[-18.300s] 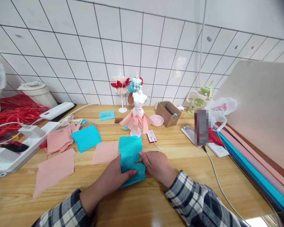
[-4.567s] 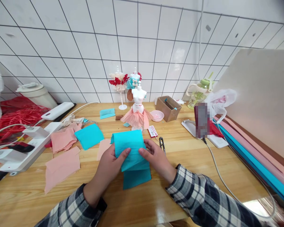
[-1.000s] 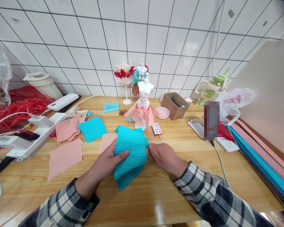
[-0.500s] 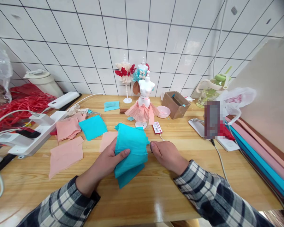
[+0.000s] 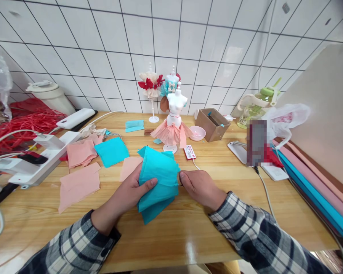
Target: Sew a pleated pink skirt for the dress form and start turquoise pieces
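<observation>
My left hand (image 5: 137, 190) grips a folded piece of turquoise crepe paper (image 5: 160, 171), thumb on top and the other fingers hidden behind it. Its lower layers hang loose toward me. At the right edge of the paper, my right hand (image 5: 200, 186) is closed, thumb pressed to the fingers. A small dark bit shows at its fingertips, mostly hidden, so I cannot make out what it holds. Just beyond the paper stands a small white mannequin (image 5: 177, 102) wearing a pink ruffled skirt (image 5: 171, 133). Another turquoise sheet (image 5: 112, 152) and several pink pieces (image 5: 80, 186) lie to the left.
Two dressed mannequins (image 5: 152, 83) stand by the tiled wall. A cardboard box (image 5: 217, 133) and pink bowl (image 5: 197, 133) sit behind my right hand. Power strips and cables (image 5: 42, 167) run along the left. Coloured rolls (image 5: 317, 190) and a green-lidded bottle (image 5: 254, 110) are at right.
The view has shifted very slightly. My right hand has edged a little left, closer against the paper's right edge; my left hand keeps the same hold.
</observation>
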`<state>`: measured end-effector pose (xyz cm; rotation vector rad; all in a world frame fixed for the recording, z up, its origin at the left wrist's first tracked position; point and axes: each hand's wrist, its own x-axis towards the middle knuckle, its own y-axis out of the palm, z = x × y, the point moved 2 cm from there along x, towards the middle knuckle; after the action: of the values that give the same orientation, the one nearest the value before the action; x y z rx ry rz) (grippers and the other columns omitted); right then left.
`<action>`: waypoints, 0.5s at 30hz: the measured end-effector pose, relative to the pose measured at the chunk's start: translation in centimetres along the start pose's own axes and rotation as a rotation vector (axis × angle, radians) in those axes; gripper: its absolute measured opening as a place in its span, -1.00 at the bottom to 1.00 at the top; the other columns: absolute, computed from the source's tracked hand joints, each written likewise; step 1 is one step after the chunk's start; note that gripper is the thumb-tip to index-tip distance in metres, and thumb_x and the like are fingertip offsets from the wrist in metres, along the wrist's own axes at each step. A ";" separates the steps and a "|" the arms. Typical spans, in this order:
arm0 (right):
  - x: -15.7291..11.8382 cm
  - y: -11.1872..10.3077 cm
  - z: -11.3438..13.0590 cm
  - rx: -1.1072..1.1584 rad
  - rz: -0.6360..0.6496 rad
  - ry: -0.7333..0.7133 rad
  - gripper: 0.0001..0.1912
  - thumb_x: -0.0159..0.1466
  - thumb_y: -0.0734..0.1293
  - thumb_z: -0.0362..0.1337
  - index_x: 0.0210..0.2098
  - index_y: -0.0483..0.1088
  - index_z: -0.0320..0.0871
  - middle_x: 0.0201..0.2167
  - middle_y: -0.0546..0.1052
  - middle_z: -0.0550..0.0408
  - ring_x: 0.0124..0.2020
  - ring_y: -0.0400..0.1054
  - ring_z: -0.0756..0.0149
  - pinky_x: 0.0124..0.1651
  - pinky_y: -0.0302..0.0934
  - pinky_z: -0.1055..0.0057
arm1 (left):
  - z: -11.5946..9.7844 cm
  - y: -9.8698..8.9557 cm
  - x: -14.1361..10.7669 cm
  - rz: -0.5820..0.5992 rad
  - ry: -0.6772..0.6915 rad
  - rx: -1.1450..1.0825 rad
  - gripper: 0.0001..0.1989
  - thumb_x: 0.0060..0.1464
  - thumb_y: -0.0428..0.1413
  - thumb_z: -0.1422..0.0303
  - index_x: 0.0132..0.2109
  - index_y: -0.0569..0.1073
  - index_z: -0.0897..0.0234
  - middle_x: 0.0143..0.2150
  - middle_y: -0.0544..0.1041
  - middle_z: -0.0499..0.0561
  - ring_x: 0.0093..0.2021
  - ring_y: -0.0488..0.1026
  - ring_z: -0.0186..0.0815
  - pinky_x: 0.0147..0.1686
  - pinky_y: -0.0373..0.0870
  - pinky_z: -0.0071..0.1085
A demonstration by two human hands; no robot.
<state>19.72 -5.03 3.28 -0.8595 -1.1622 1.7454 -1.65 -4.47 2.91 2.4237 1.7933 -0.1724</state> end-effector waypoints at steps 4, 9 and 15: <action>0.0 0.3 0.1 -0.001 -0.011 -0.004 -0.53 0.44 -0.10 -0.16 -0.35 0.33 -0.12 -0.46 0.49 0.12 -0.46 0.29 0.38 -0.37 -0.11 0.40 | 0.0 0.0 0.0 0.000 0.006 0.020 -0.33 -0.04 0.26 0.16 0.21 0.27 0.14 0.05 0.54 0.08 -0.08 0.52 -0.07 -0.18 0.51 -0.33; 0.1 0.7 0.3 -0.014 -0.024 0.004 -0.53 0.44 -0.09 -0.14 -0.36 0.32 -0.12 -0.48 0.48 0.12 -0.49 0.27 0.39 -0.40 -0.15 0.39 | 0.1 0.0 0.1 0.000 0.021 0.036 -0.37 -0.02 0.25 0.17 0.19 0.30 0.15 0.05 0.54 0.07 -0.08 0.52 -0.08 -0.17 0.51 -0.32; 0.2 0.6 0.4 -0.038 0.003 0.036 -0.54 0.45 -0.07 -0.15 -0.36 0.34 -0.12 -0.46 0.50 0.12 -0.47 0.30 0.38 -0.40 -0.14 0.39 | 0.1 -0.1 0.2 -0.015 0.021 0.056 -0.27 -0.06 0.27 0.14 0.24 0.26 0.15 0.08 0.52 0.08 -0.05 0.50 -0.03 -0.15 0.50 -0.31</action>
<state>19.11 -5.11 2.84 -0.9130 -1.1742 1.7081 -1.67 -4.33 2.76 2.4590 1.8397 -0.2022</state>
